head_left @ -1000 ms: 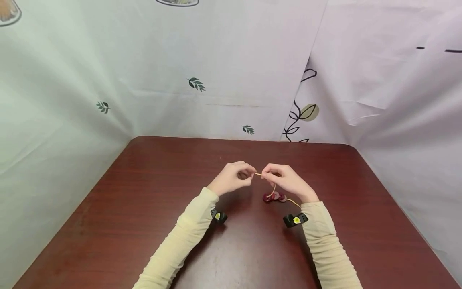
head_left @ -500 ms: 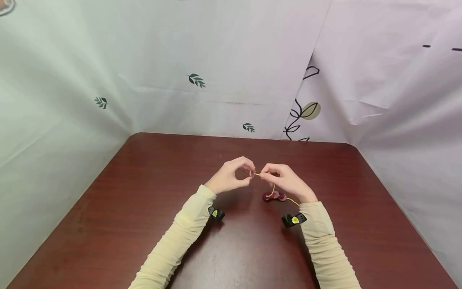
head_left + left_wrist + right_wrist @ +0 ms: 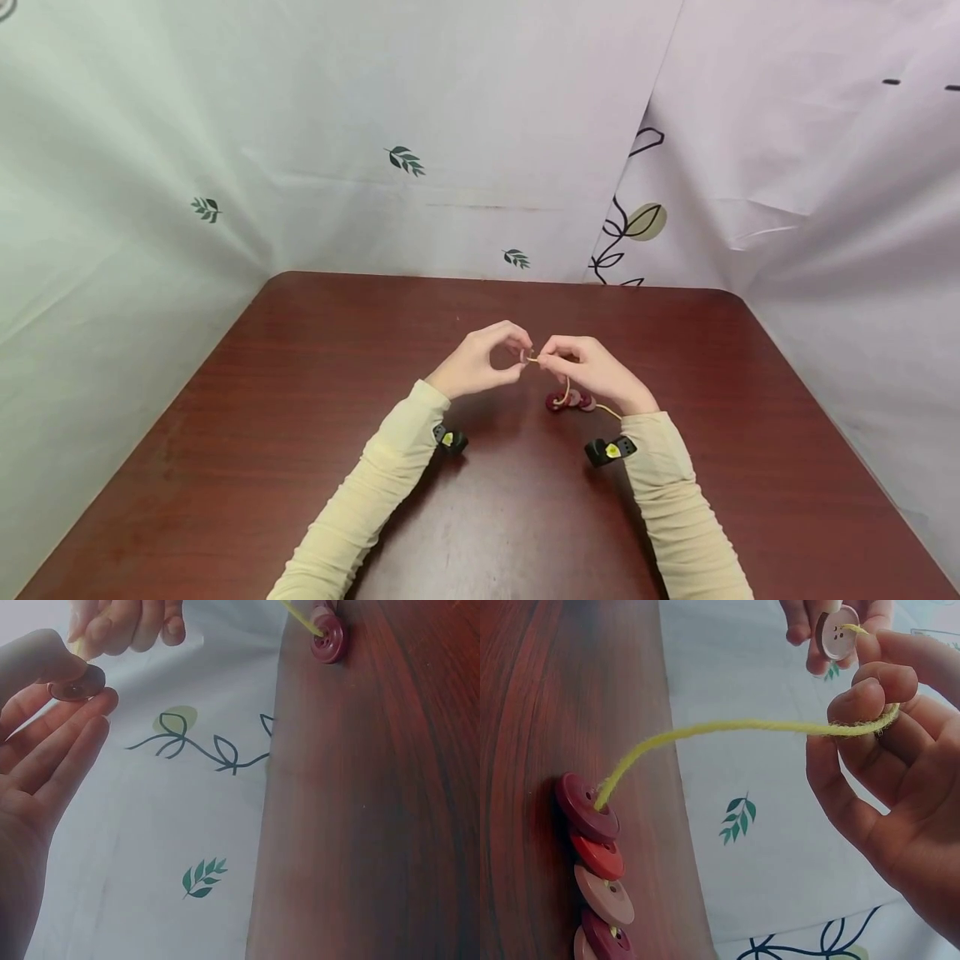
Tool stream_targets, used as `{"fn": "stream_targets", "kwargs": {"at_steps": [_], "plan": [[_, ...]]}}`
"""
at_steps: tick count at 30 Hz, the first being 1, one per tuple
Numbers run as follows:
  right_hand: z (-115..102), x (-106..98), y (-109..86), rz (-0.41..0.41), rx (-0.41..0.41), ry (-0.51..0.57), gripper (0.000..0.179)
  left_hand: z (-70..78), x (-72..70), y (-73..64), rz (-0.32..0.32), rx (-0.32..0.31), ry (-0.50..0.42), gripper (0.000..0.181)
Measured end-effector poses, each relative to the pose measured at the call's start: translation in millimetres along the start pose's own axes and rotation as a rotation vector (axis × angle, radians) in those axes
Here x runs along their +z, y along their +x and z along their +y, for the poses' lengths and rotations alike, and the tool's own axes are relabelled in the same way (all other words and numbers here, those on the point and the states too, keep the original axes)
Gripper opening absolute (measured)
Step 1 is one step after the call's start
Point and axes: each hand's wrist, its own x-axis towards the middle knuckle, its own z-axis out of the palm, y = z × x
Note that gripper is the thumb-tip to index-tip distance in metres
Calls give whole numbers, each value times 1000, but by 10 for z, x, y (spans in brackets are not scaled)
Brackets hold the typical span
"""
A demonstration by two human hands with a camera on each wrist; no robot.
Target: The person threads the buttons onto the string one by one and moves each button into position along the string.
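My left hand [image 3: 476, 360] pinches a pale pink button [image 3: 845, 646] between thumb and fingers. From the left wrist, the same button [image 3: 88, 684] looks dark and is seen nearly edge-on. Yellow string [image 3: 735, 725] runs through the fingers of my right hand [image 3: 596, 371], which pinch it near its end. That end meets the holes in the button's face. The string hangs down to a row of several threaded buttons on the table: a maroon button [image 3: 577, 814] leads, followed by a red button [image 3: 600, 859] and a pink button [image 3: 600, 892].
The dark red-brown wooden table [image 3: 360, 333] lies under both hands. A white sheet [image 3: 465, 100] with leaf prints hangs behind and along its sides. Each wrist wears a black camera; one wrist camera [image 3: 611, 451] sits near the string's tail [image 3: 609, 411].
The left hand has risen slightly and its fingers have shifted round the button. The bare stretch of string between the hands has become shorter. The threaded buttons have stayed on the table.
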Motion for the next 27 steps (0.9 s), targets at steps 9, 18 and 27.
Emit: {"fn": "stream_targets", "kwargs": {"at_steps": [9,18,27], "plan": [[21,-6,10,14,6,-19,12,24,-13,17,-4,16,5,29],[18,38,36,13,23,15,15,81,9,21,-27,-27,19,30],[32,44,35,-11,25,58,31,98,17,32,-13,-9,25,22]]}}
